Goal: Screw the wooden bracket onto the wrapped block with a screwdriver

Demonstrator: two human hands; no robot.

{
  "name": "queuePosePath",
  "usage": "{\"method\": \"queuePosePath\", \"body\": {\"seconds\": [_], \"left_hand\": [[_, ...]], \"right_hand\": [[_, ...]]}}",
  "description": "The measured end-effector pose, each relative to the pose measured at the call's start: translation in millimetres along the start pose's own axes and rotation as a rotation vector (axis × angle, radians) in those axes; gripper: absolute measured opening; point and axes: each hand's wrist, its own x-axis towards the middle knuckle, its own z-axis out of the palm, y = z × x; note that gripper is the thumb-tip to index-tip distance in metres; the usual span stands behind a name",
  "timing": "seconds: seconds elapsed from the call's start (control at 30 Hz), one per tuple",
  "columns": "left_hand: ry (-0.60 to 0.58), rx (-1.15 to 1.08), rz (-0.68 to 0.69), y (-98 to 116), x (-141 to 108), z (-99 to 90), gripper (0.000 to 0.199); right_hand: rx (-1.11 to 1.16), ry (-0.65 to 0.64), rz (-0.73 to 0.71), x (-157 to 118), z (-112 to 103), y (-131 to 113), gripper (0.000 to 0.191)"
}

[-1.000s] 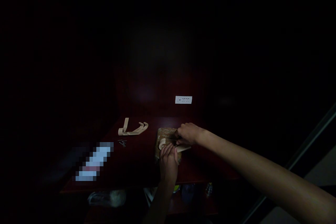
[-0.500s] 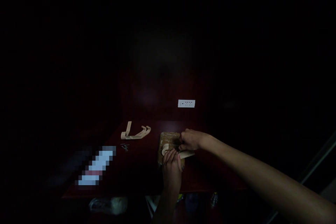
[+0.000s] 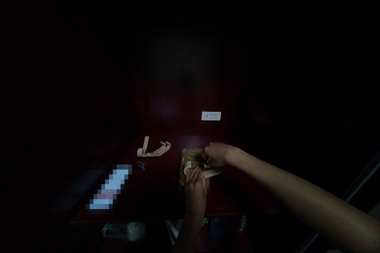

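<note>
R hand point(image 3: 216, 154) was curled tight round a yellow tool point(image 3: 206, 163), prob. a screwdriver (dim view); L hand point(image 3: 196, 189) had fingers bent over the beige pc. point(image 3: 212, 172), holding it on the brown block point(image 3: 190, 153).

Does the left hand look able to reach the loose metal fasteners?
Probably yes: nothing tall seems to stand between the left hand and the metal fasteners, though that hand rests on the pale curled piece.

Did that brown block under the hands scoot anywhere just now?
No. The brown block sits in the same place, below and a bit left of the white wall socket; only the whole view shifted slightly.
</note>
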Motion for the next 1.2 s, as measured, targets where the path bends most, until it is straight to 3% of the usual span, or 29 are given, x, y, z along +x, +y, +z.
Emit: {"method": "queuePosePath", "body": {"seconds": [0.13, 0.3, 0.7, 0.83, 1.0, 1.2], "left_hand": [[0.006, -0.008, -0.004, 0, -2, 1.4, 0.026], [0.001, 0.008, -0.007, 2, -1, -0.7, 0.025], [-0.059, 0.035, -0.015, 2, 4, -6.4, 0.026], [-0.029, 0.026, -0.005, 2, 3, -4.3, 0.027], [-0.059, 0.006, -0.033, 4, 3, -6.5, 0.027], [-0.094, 0.018, -0.036, 5, 3, -8.2, 0.028]], "right_hand": [[-0.042, 0.083, 0.007, -3, 7, 2, 0.027], [0.029, 0.095, -0.064, -2, 18, 12, 0.03], [0.106, -0.116, 0.044, 3, 2, 3, 0.039], [0.053, -0.02, -0.03, 1, -2, 1, 0.032], [-0.048, 0.11, -0.019, -4, 4, -1, 0.026], [-0.003, 0.091, -0.082, -3, 14, 6, 0.032]]}}
